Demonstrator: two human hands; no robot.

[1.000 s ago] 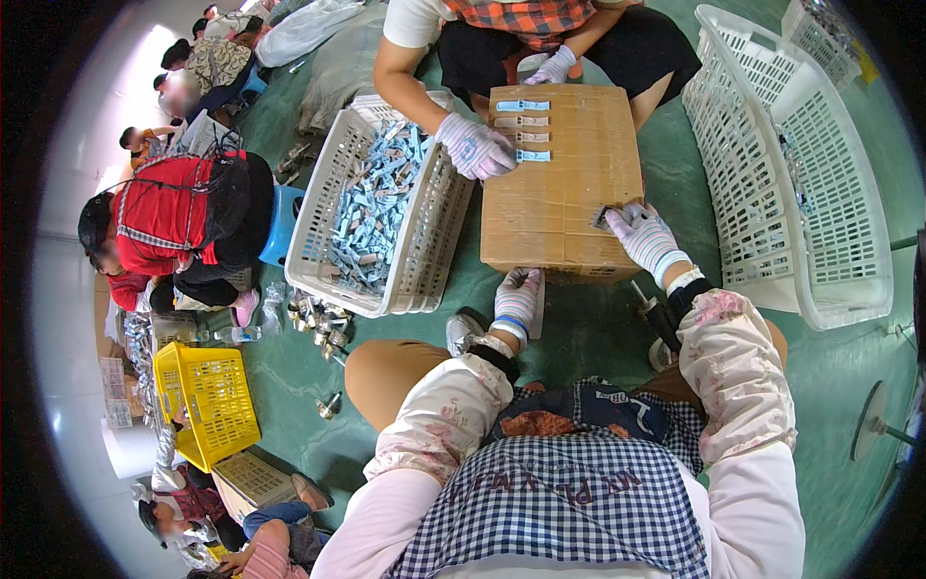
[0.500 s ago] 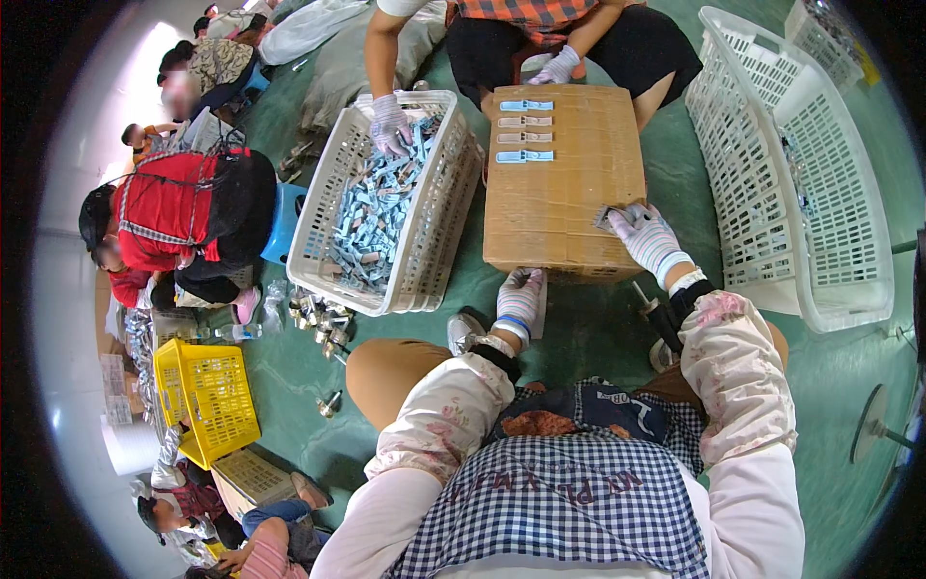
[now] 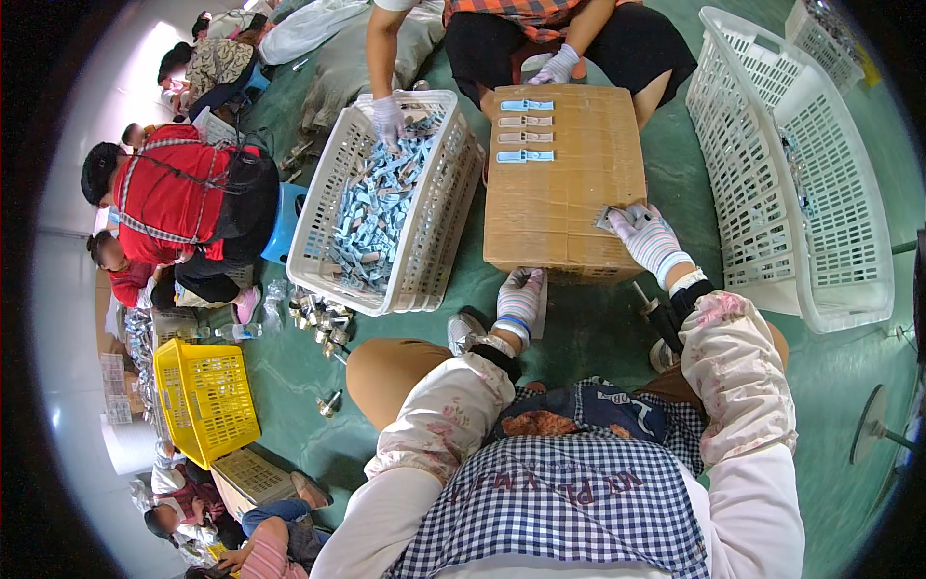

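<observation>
A cardboard box [image 3: 564, 217] stands in front of me, with a row of light blue and beige clips [image 3: 526, 138] on its top near the far left. My right hand [image 3: 651, 239], in a striped glove, pinches a small grey flat piece [image 3: 607, 218] at the box's right near side. At the near edge of the box is my left hand [image 3: 519, 301], also gloved, with its fingers curled closed. Something pale and flat shows beside it; whether the fingers hold it is hidden.
A white basket [image 3: 453, 207] full of blue and beige clips stands left of the box, with a co-worker's gloved hand [image 3: 388, 123] in it. A tall white basket [image 3: 805, 193] stands at the right. Metal parts [image 3: 323, 318] lie on the floor near a yellow basket [image 3: 207, 400].
The co-worker's hand in the clip basket has shifted slightly. At the far left, the person in red has changed posture. My own hands have stayed nearly still.
</observation>
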